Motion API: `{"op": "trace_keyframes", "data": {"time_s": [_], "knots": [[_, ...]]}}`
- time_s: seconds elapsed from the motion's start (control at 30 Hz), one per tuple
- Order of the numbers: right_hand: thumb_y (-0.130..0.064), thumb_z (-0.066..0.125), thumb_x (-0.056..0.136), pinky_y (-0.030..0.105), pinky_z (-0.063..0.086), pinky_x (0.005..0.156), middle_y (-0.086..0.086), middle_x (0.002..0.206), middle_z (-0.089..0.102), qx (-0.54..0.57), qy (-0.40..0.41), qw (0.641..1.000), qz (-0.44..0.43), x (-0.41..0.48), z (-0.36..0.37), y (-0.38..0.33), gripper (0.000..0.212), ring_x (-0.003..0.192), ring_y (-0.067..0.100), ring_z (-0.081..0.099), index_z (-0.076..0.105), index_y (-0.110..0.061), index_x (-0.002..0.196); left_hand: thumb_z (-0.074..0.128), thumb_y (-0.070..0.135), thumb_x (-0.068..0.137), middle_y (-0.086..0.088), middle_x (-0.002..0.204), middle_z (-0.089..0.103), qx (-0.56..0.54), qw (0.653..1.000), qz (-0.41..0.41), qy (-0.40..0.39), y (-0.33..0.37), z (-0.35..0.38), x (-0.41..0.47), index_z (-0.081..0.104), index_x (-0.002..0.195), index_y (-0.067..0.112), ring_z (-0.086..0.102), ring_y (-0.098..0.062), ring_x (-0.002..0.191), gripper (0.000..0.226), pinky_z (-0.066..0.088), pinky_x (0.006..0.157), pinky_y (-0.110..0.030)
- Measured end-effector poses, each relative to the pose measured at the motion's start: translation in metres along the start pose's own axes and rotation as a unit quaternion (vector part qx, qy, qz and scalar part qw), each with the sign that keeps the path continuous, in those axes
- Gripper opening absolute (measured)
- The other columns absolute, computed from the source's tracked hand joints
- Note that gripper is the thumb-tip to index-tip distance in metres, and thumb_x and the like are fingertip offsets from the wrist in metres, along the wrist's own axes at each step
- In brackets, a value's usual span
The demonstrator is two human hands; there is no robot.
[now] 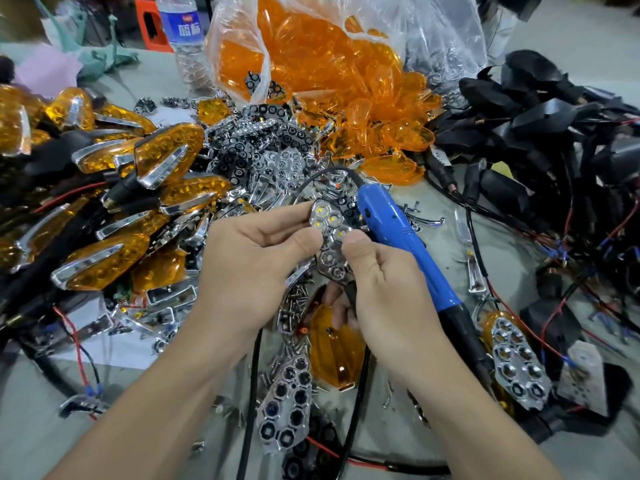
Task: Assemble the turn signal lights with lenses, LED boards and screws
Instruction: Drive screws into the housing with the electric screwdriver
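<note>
Both hands hold a chrome reflector with an LED board [331, 237] up over the table's middle. My left hand [252, 258] pinches its upper left edge between thumb and fingers. My right hand [384, 289] presses its thumb on the reflector's right side, fingers curled under it. A blue electric screwdriver [398, 233] lies just behind my right hand. Under the hands lie an orange lens [332, 351] and loose screws [294, 306]. Another chrome reflector [287, 403] lies at the front.
Finished amber turn signals [104, 202] are piled on the left. A plastic bag of orange lenses [311, 64] and a water bottle [185, 36] stand at the back. Black housings with wires [554, 133] crowd the right. A reflector in a housing [519, 362] lies at the right front.
</note>
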State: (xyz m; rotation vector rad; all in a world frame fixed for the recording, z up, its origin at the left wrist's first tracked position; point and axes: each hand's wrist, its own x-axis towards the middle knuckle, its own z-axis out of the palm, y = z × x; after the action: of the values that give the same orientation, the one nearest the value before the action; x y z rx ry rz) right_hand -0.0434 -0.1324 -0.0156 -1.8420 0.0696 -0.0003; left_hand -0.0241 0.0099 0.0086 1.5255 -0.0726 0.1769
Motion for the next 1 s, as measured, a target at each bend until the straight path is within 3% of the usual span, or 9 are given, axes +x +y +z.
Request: {"op": "trace_keyframes", "data": {"time_s": [0.13,0.23,0.33,0.43,0.5,0.57,0.7,0.8,1.0], "knots": [[-0.067,0.038,0.093,0.033,0.043,0.046,0.009,0.061,0.068,0.043,-0.055,0.998,-0.008,0.0,-0.004,-0.003,0.058,0.045,0.028,0.065,0.058,-0.014,0.081,0.077,-0.012,0.081,0.011,0.08,0.079,-0.001,1.0,0.01,0.018,-0.003,0.001,0.0,0.078,0.088,0.025,0.076,-0.001,0.074,0.038,0.056,0.067,-0.012],[-0.05,0.048,0.097,0.034,0.042,0.041,-0.001,0.072,0.062,0.106,-0.075,0.991,-0.019,-0.001,-0.005,-0.006,0.03,0.046,0.032,0.065,0.062,-0.025,0.09,0.078,-0.005,0.084,0.004,0.091,0.081,0.014,1.0,0.002,0.016,-0.007,0.003,0.001,0.079,0.102,0.017,0.078,-0.009,0.086,0.029,0.059,0.075,-0.019],[-0.034,0.053,0.097,0.031,0.041,0.039,0.007,0.074,0.06,0.166,-0.105,0.98,-0.013,0.0,-0.008,-0.012,0.018,0.046,0.028,0.061,0.063,-0.02,0.092,0.078,0.003,0.088,0.002,0.102,0.081,0.033,0.999,0.008,0.011,-0.009,0.003,0.001,0.079,0.115,0.012,0.078,-0.014,0.095,0.029,0.062,0.084,-0.034],[-0.032,0.056,0.099,0.025,0.038,0.038,0.016,0.071,0.06,0.208,-0.128,0.97,0.001,-0.002,-0.011,-0.016,0.021,0.045,0.023,0.056,0.061,-0.013,0.091,0.073,0.014,0.093,-0.014,0.095,0.079,0.009,0.997,-0.018,-0.068,-0.006,0.002,-0.003,0.078,0.112,0.012,0.075,-0.029,0.077,0.02,0.06,0.062,-0.05],[-0.028,0.055,0.106,0.023,0.035,0.037,0.015,0.068,0.061,0.199,-0.139,0.97,0.002,-0.004,-0.011,-0.016,0.022,0.044,0.021,0.054,0.059,-0.011,0.091,0.067,0.015,0.097,-0.033,0.087,0.068,-0.037,0.992,-0.046,-0.115,-0.004,0.001,-0.004,0.072,0.099,0.003,0.064,-0.037,0.052,0.014,0.048,0.041,-0.045],[-0.022,0.053,0.108,0.023,0.035,0.037,0.012,0.067,0.063,0.197,-0.153,0.969,0.007,-0.004,-0.013,-0.016,0.02,0.045,0.019,0.053,0.06,-0.012,0.093,0.065,0.012,0.096,-0.04,0.083,0.062,-0.062,0.989,-0.048,-0.123,-0.004,0.0,-0.003,0.068,0.095,-0.005,0.055,-0.038,0.044,0.017,0.045,0.039,-0.034],[-0.008,0.066,0.092,0.024,0.049,0.047,0.014,0.074,0.065,0.218,-0.211,0.952,0.027,-0.002,-0.019,-0.02,0.004,0.056,0.02,0.061,0.063,-0.01,0.094,0.066,0.02,0.092,-0.034,0.078,0.067,-0.043,0.994,-0.029,-0.097,-0.005,-0.001,-0.001,0.072,0.09,0.002,0.059,-0.04,0.045,0.019,0.048,0.044,-0.035],[0.007,0.063,0.096,0.03,0.059,0.059,0.012,0.081,0.066,0.238,-0.184,0.953,0.043,-0.002,-0.014,-0.018,0.016,0.065,0.023,0.069,0.065,-0.006,0.105,0.071,0.027,0.089,-0.034,0.088,0.068,0.02,0.998,-0.025,-0.044,-0.008,-0.001,0.003,0.076,0.086,0.009,0.057,-0.029,0.066,0.019,0.047,0.059,-0.051],[0.007,0.059,0.098,0.026,0.051,0.05,0.016,0.077,0.065,0.26,-0.155,0.952,0.039,-0.002,-0.013,-0.017,0.008,0.055,0.019,0.06,0.063,0.001,0.097,0.057,0.042,0.101,-0.017,0.073,0.071,-0.086,0.985,-0.13,-0.068,-0.009,-0.007,0.003,0.071,0.083,0.008,0.059,-0.03,0.058,0.041,0.054,0.049,-0.031]]}}
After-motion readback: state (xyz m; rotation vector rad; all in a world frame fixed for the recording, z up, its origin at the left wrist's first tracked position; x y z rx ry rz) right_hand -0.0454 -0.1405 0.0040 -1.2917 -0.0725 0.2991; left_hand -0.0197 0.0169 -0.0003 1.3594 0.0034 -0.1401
